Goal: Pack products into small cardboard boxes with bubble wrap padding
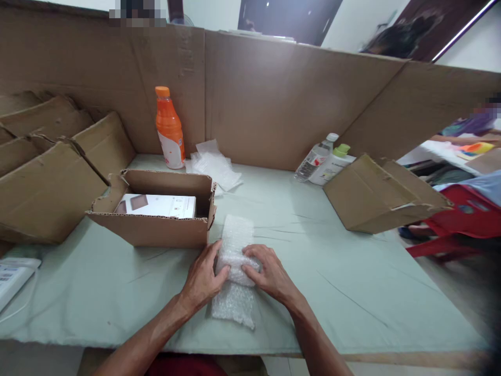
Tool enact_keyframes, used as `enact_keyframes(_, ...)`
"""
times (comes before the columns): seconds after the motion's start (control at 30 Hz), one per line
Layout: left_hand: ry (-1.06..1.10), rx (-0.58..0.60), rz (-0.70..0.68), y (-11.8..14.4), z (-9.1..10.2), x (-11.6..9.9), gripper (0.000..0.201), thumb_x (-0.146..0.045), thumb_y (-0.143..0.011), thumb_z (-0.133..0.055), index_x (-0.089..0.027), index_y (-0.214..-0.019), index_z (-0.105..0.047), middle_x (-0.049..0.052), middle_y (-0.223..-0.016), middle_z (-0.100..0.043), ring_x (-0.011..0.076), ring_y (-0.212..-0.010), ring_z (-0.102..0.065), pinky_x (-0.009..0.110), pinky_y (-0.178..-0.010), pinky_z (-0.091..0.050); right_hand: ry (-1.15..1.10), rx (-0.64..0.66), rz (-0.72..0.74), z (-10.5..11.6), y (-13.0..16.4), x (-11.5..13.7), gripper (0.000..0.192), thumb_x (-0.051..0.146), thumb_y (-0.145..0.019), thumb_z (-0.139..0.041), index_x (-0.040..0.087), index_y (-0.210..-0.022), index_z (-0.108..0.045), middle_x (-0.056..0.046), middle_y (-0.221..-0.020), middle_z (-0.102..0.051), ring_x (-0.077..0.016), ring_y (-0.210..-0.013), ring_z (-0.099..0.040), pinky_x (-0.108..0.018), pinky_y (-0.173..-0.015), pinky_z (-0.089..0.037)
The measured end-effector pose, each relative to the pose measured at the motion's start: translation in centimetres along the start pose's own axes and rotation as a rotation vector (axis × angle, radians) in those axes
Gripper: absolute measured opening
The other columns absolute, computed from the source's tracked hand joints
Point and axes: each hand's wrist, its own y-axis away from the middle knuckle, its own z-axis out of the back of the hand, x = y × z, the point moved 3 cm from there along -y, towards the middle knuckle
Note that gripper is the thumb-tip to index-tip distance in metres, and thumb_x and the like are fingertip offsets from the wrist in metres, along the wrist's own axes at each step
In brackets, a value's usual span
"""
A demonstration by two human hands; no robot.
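A strip of bubble wrap (234, 303) lies lengthwise on the table in front of me, with a thicker folded part across its middle. My left hand (204, 274) grips the left end of that folded part, thumb and fingers around it. From the other side, my right hand (270, 272) holds the right end the same way. Whether anything lies inside the folded wrap, I cannot make out. Just beyond my left hand stands an open cardboard box (168, 230), with a white printed box (164, 206) inside it.
An orange bottle (169, 130) and loose bubble wrap sheets (215, 164) are at the back. A clear bottle (315, 159) and a white bottle (331, 167) lean by a tilted carton (368, 193). Larger cartons (50, 183) stand left, above a white power strip (18, 279).
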Motion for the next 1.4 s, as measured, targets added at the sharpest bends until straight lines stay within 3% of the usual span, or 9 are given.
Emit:
enact_keyframes(0.13,0.134,0.031,0.068,0.6,0.4,0.3,0.072,-0.029,-0.075,-0.061,-0.015,-0.143,-0.043,0.014,-0.129,-0.062,0.0263,-0.109,-0.060,0.041,-0.096,-0.047,-0.098,0.050,-0.061,0.9,0.8,1.1,0.016,0.023,-0.084,-0.060,0.024,-0.100,-0.063,-0.003,-0.100,-0.071,-0.0228,-0.095,-0.062,-0.035,-0.086,-0.045)
enact_keyframes(0.23,0.215,0.126,0.150,0.8,0.8,-0.3,0.071,-0.029,-0.074,-0.061,-0.014,-0.142,-0.046,0.010,-0.114,-0.067,0.0230,-0.096,-0.061,0.037,-0.091,-0.047,-0.178,0.062,-0.085,1.0,1.2,1.6,0.016,0.023,-0.084,-0.061,0.023,-0.099,-0.063,-0.003,-0.099,-0.071,-0.0219,-0.092,-0.062,-0.033,-0.082,-0.047)
enact_keyframes(0.37,0.324,0.182,0.163,0.8,1.4,-1.3,0.047,-0.026,-0.075,-0.058,-0.014,-0.121,-0.061,0.005,-0.097,-0.067,0.0200,-0.088,-0.060,0.030,-0.082,-0.046,-0.268,0.049,-0.126,0.7,1.2,1.6,0.019,0.027,-0.085,-0.061,0.022,-0.103,-0.063,-0.004,-0.101,-0.070,-0.0214,-0.092,-0.064,-0.033,-0.082,-0.048)
enact_keyframes(0.47,0.383,0.205,0.148,0.8,1.6,-1.6,0.026,-0.028,-0.077,-0.058,-0.015,-0.098,-0.066,0.003,-0.088,-0.066,0.0188,-0.082,-0.058,0.027,-0.075,-0.045,-0.356,-0.002,-0.162,0.3,1.2,1.2,0.033,0.032,-0.084,-0.064,0.022,-0.115,-0.061,-0.007,-0.114,-0.068,-0.0230,-0.103,-0.063,-0.035,-0.091,-0.048)
enact_keyframes(0.6,0.442,0.166,0.138,0.9,1.6,-1.4,0.024,-0.029,-0.077,-0.060,-0.016,-0.096,-0.066,0.003,-0.088,-0.065,0.0184,-0.083,-0.057,0.026,-0.076,-0.044,-0.546,-0.057,-0.245,-0.6,1.4,0.7,0.057,0.039,-0.079,-0.069,0.020,-0.131,-0.054,-0.010,-0.120,-0.066,-0.0243,-0.109,-0.063,-0.036,-0.096,-0.048)
enact_keyframes(0.7,0.466,0.153,0.132,1.1,1.5,-1.1,0.022,-0.028,-0.079,-0.058,-0.017,-0.096,-0.067,0.002,-0.088,-0.065,0.0178,-0.082,-0.057,0.025,-0.075,-0.044,-0.650,-0.052,-0.298,-1.2,1.6,0.8,0.056,0.044,-0.079,-0.069,0.020,-0.128,-0.055,-0.009,-0.114,-0.067,-0.0236,-0.102,-0.064,-0.034,-0.089,-0.050)
enact_keyframes(0.83,0.421,0.166,0.151,1.4,1.4,-0.7,0.016,-0.024,-0.076,-0.057,-0.017,-0.088,-0.065,0.000,-0.078,-0.061,0.0160,-0.074,-0.053,0.024,-0.068,-0.041,-0.552,0.070,-0.264,-1.2,1.6,1.8,0.033,0.044,-0.083,-0.066,0.019,-0.104,-0.065,-0.004,-0.095,-0.069,-0.0212,-0.085,-0.064,-0.030,-0.077,-0.050)
enact_keyframes(1.0,0.355,0.220,0.125,1.6,1.5,-0.4,0.017,-0.017,-0.072,-0.053,-0.016,-0.083,-0.066,-0.002,-0.074,-0.059,0.0145,-0.072,-0.050,0.023,-0.066,-0.037,-0.351,0.245,-0.146,-1.0,1.1,3.3,0.036,0.037,-0.083,-0.068,0.021,-0.114,-0.068,-0.005,-0.106,-0.073,-0.0244,-0.096,-0.066,-0.032,-0.086,-0.049)
enact_keyframes(1.4,0.389,0.217,0.087,1.7,1.2,0.1,0.016,-0.020,-0.076,-0.054,-0.016,-0.084,-0.067,-0.001,-0.075,-0.061,0.0148,-0.072,-0.051,0.024,-0.067,-0.037,-0.274,0.250,-0.105,-1.1,0.4,4.6,0.028,0.031,-0.087,-0.062,0.021,-0.112,-0.069,-0.005,-0.105,-0.075,-0.0223,-0.095,-0.067,-0.029,-0.084,-0.048)
